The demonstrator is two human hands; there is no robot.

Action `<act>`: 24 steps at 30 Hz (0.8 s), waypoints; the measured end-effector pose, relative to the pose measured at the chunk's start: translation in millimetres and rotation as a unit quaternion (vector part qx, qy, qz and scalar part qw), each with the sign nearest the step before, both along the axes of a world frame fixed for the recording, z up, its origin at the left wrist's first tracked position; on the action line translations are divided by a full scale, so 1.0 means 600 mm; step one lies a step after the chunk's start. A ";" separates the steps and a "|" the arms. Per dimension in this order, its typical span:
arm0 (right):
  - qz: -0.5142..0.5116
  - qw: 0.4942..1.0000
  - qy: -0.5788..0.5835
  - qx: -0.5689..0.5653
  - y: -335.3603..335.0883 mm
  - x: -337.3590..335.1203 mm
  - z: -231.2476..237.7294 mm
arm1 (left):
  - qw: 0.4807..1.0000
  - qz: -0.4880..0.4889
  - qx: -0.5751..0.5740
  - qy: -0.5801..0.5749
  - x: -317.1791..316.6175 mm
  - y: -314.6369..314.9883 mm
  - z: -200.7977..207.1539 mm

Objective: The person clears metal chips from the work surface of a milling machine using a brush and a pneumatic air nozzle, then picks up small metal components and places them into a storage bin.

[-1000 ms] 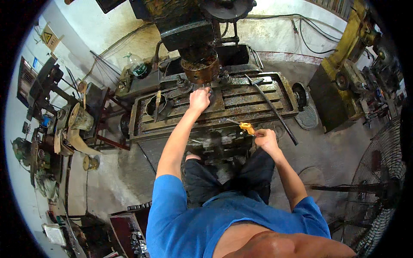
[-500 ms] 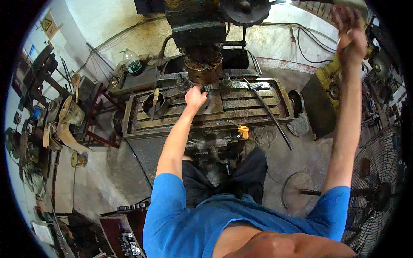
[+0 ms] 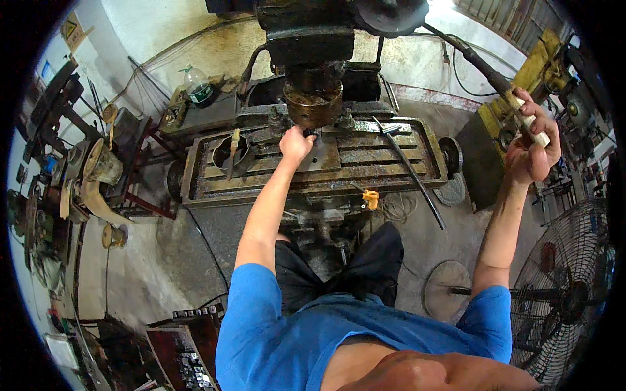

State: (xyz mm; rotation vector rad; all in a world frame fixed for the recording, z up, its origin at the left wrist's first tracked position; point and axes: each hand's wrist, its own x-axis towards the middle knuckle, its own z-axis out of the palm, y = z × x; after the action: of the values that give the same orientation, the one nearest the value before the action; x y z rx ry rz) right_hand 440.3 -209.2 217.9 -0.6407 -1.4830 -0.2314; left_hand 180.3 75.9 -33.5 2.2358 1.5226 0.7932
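My left hand (image 3: 297,146) is closed beneath the machine's round rust-brown spindle head (image 3: 313,103), above the slotted metal table (image 3: 372,156). A small dark piece shows at its fingertips, mostly hidden, and I cannot make out its kind. Out to the right, my right hand (image 3: 536,146) has its fingers wrapped round the pale end of a long lever (image 3: 479,63). That lever runs up to the dark round hub (image 3: 392,14) on the machine's head. Metal chips are scattered in the table's slots.
A long dark bar (image 3: 417,176) lies across the table's right side and sticks out past its front edge. On the left stands a round tin (image 3: 222,158) with a brush (image 3: 233,146). A yellow tool (image 3: 370,199) hangs at the front edge. A caged fan (image 3: 564,280) stands at right.
My right hand has come down from its raised, open position and closed on the lever's end. The lever has swung lower into view. My left hand stays under the spindle head.
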 end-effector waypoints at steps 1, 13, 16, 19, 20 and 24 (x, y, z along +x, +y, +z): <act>-0.005 1.000 -0.010 -0.006 0.000 0.003 0.005 | 1.000 -0.001 0.001 0.000 0.001 0.008 -0.009; -0.025 0.997 0.077 0.004 -0.005 -0.031 -0.044 | 1.000 0.011 -0.026 0.005 0.006 0.013 -0.002; -0.037 0.997 0.068 -0.008 -0.007 -0.026 -0.018 | 1.000 0.017 0.007 -0.004 0.007 0.004 0.004; -0.021 0.998 0.062 -0.021 -0.009 -0.017 -0.004 | 0.999 0.032 0.005 0.011 0.005 0.003 0.003; -0.019 0.998 0.062 -0.011 -0.005 -0.021 -0.010 | 0.999 0.032 0.012 -0.002 0.005 0.002 0.005; -0.026 0.998 0.053 0.005 -0.002 -0.021 -0.020 | 0.999 0.033 -0.025 0.016 0.007 -0.006 0.017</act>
State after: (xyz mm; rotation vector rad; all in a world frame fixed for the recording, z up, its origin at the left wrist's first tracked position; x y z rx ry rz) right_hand 427.5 -210.5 206.1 -0.6744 -1.3643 -0.2425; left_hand 184.4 72.4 -23.4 2.1832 1.6206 0.7335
